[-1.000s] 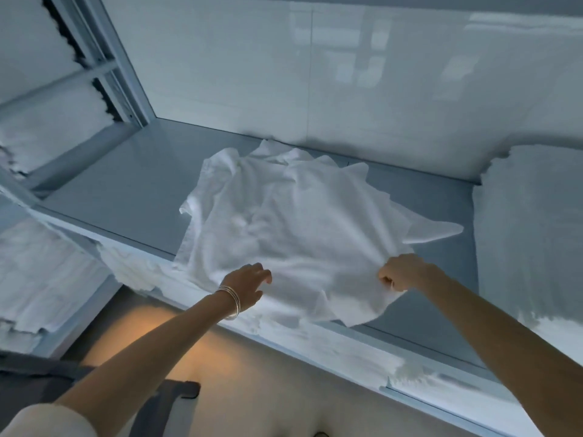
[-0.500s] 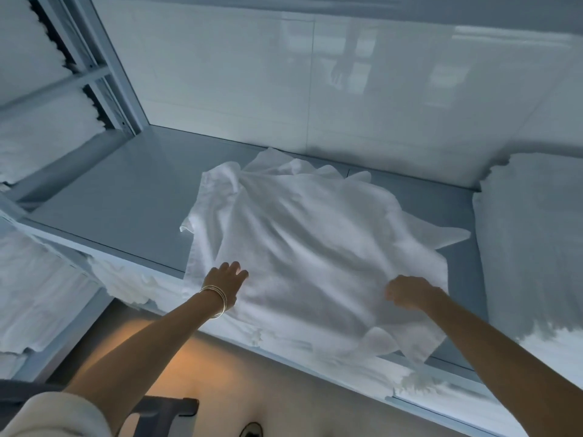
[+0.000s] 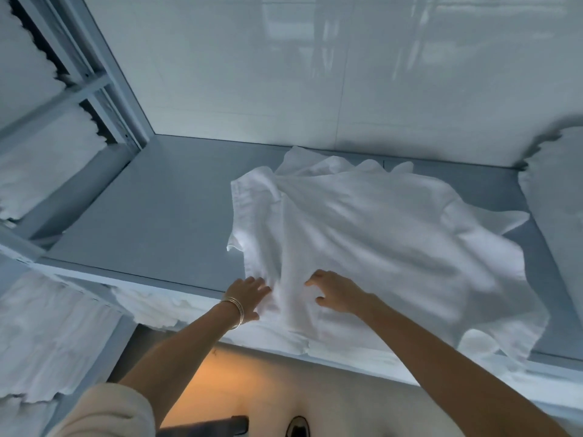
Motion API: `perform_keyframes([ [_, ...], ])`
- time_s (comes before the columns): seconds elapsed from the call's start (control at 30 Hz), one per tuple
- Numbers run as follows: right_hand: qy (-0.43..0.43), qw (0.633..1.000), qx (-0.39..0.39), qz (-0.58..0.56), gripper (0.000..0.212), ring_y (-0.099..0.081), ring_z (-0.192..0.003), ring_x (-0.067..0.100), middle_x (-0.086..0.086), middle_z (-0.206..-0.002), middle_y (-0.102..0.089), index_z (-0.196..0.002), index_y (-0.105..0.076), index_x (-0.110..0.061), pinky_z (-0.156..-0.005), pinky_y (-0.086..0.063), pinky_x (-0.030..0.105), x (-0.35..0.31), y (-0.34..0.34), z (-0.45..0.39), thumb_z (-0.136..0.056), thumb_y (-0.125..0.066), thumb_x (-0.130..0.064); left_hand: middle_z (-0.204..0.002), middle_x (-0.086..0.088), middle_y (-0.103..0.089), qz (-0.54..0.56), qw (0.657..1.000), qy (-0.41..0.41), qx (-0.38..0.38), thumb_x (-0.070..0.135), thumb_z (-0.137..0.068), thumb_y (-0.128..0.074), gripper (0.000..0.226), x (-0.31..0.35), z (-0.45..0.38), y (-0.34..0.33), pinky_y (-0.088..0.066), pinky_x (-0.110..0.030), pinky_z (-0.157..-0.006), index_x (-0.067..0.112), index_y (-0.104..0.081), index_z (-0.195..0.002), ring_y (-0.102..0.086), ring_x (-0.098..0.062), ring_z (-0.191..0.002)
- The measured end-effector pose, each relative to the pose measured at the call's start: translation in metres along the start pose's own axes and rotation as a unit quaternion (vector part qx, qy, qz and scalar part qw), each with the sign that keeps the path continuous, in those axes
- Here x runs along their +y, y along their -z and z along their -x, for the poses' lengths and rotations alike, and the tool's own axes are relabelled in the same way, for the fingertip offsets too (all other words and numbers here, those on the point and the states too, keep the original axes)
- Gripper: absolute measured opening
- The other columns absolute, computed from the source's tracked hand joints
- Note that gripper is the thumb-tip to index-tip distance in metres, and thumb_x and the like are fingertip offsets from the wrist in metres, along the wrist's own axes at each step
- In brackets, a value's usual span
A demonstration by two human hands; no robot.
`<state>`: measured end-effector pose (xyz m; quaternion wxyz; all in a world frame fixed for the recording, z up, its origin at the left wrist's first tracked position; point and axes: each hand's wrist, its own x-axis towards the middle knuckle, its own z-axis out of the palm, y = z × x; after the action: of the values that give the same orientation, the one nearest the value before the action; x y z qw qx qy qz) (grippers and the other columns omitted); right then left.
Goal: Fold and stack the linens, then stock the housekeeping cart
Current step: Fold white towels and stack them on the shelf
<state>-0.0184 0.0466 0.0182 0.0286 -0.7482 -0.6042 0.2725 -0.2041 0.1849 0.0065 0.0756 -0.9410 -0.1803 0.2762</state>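
Two hands, left (image 3: pixel 249 294) and right (image 3: pixel 336 291), grip open, fingers flat on the rumpled white linen (image 3: pixel 378 241) atop the grey shelf (image 3: pixel 151 216).

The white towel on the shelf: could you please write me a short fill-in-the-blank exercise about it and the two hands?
1. The towel lies on a grey ____.
2. Both hands rest on the towel's ____ edge, the one closest to the person.
3. The bracelets are on the ____ wrist.
4. The right hand has its fingers ____, not curled into a fist.

Missing words: shelf; near; left; spread

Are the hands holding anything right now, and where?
Nothing gripped: left hand and right hand rest flat on the towel's near-left part.
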Motion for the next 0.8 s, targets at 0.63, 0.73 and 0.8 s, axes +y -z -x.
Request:
perform_keyframes([
  [0.63, -0.022, 0.997, -0.068, 0.018, 0.06, -0.039, -0.129, 0.026, 0.003, -0.146, -0.029, -0.145, -0.032, -0.025, -0.102, -0.039, 0.039, -0.03, -0.005, -0.026, -0.091, -0.057, -0.02, -0.113, 0.008, -0.062, -0.077, 0.994, -0.056, 0.052, 0.028, -0.087, -0.061, 0.021, -0.101, 0.047, 0.02, -0.029, -0.025, -0.104, 0.028, -0.063, -0.109, -0.058, -0.014, -0.11],
  [0.73, -0.057, 0.991, -0.11, 0.053, 0.066, -0.037, -0.128, 0.031, 0.006, -0.145, -0.024, -0.148, -0.026, -0.027, -0.103, -0.039, 0.04, -0.037, 0.001, -0.035, -0.09, -0.057, -0.023, -0.126, 0.009, -0.055, -0.095, 0.995, 0.031, 0.0, 0.021, -0.096, -0.046, 0.026, -0.136, 0.074, 0.019, -0.017, -0.027, -0.111, 0.028, -0.057, -0.119, -0.049, -0.013, -0.122],
  [0.8, -0.079, 0.982, -0.148, 0.083, 0.069, -0.035, -0.128, 0.034, 0.007, -0.144, -0.024, -0.147, -0.024, -0.028, -0.105, -0.037, 0.044, -0.039, -0.002, -0.039, -0.088, -0.059, -0.031, -0.127, 0.009, -0.054, -0.101, 0.991, 0.08, -0.03, 0.017, -0.095, -0.047, 0.028, -0.163, 0.086, 0.007, -0.016, -0.029, -0.113, 0.027, -0.057, -0.119, -0.048, -0.012, -0.124],
])
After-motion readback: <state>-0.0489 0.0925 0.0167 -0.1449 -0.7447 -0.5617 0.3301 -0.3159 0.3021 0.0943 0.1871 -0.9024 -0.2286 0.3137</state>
